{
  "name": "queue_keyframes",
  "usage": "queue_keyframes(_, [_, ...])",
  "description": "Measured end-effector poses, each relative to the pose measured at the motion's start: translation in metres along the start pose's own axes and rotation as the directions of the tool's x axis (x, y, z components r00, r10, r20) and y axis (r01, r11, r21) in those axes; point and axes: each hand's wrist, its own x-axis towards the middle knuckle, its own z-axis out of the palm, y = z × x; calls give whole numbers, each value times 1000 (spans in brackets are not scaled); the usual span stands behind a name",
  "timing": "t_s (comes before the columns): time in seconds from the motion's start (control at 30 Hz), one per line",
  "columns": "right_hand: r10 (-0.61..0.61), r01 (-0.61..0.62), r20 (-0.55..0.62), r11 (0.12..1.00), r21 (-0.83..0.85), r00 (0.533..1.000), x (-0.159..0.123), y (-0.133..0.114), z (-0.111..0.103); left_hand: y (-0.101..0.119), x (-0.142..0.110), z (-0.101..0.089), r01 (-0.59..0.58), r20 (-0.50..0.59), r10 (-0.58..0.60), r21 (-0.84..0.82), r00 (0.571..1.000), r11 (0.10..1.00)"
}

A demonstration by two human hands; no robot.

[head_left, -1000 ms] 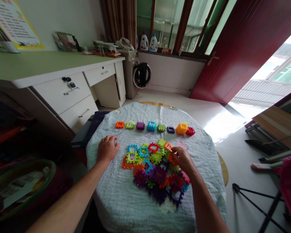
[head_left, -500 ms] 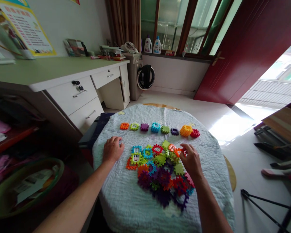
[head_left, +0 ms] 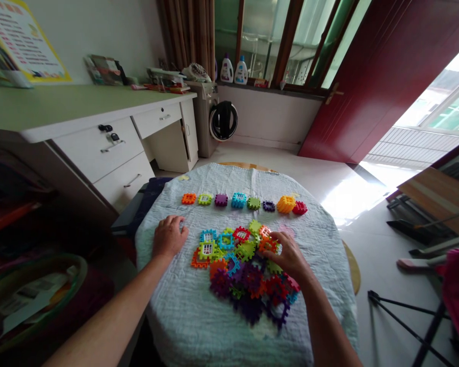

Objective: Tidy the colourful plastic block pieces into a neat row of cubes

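Observation:
My right hand point(head_left: 288, 253) has its thumb and fingers closed around an orange notched plastic building piece point(head_left: 268, 245) at the right edge of a loose pile. My left hand point(head_left: 169, 235) lies on the cloth left of the pile, fingers apart and holding nothing. Near it are a lime window piece point(head_left: 207, 249) and a blue window piece point(head_left: 208, 235). Red, green and purple gear-edged pieces point(head_left: 252, 277) overlap in the pile. Beyond it runs a row of blocks, among them a blue one point(head_left: 239, 200) and a yellow stack point(head_left: 286, 204).
A pale blue cloth point(head_left: 183, 306) covers the round table. At left stand a green-topped desk point(head_left: 99, 104) and a basket point(head_left: 71, 306). A washing machine point(head_left: 206, 120) with its door open is at the back. Black tripod-like legs point(head_left: 401, 321) are at right.
My right hand has moved slightly left and lower over the pile, bringing the orange piece with it. My left hand stays in place on the cloth. The whole view has shifted a little.

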Motion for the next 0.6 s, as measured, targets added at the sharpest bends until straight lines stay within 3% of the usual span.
queue_keyframes(0.1, [-28,31,40,996,-81,999,-1,-2,8,0,0,0,-1,3,1,7,1000,1000])
queue_keyframes(0.27, [16,-15,4,995,-98,1000,3,-2,13,-1,0,2,-10,5,10,3,1000,1000])
queue_keyframes(0.5, [136,-149,-160,986,-72,978,53,8,0,-3,0,3,-13,0,13,5,1000,1000])
queue_keyframes(0.6, [184,-196,-90,968,-154,979,68,10,4,-2,0,2,-7,1,7,5,1000,1000])
